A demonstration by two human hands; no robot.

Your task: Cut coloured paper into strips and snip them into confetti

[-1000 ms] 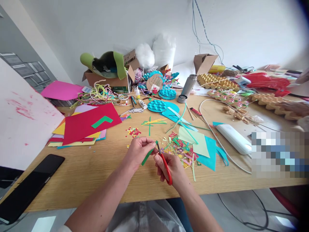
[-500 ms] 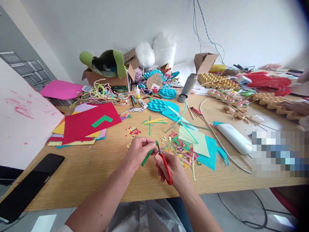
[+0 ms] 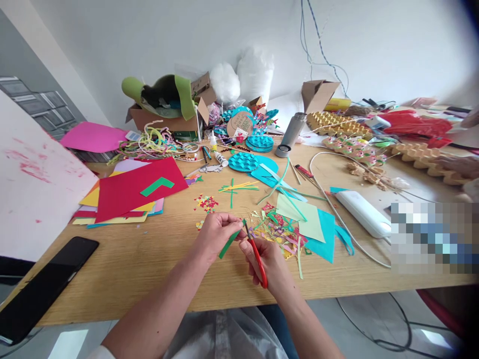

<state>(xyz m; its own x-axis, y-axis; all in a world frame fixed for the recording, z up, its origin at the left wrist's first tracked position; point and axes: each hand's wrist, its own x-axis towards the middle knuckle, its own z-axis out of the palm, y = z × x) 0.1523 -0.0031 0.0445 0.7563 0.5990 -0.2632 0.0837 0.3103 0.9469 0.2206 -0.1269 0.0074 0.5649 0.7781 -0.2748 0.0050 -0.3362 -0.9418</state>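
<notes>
Left hand (image 3: 218, 233) pinches a narrow, flat green paper strip (image 3: 229, 244); right hand (image 3: 266, 259) grips scissors (image 3: 257, 257), red loop handles, dark metal blades at the strip's upper end. Both over the table's (image 3: 168, 279) front edge side, near the middle. Wood-grain top. Just beyond the right hand: loose pile of thin, curly paper scraps (image 3: 277, 227), mixed colors. Right of it, 1 pale green sheet (image 3: 312, 227) overlapping a blue sheet (image 3: 327, 239). Left: smooth red sheet (image 3: 138, 189) on a paper stack, 1 bent green piece (image 3: 157, 186) on top. Black phone (image 3: 48, 286) at front left corner. Metal bottle (image 3: 292, 134) tilted, towards back edge. White cable (image 3: 339, 224) loops around the right side.
</notes>
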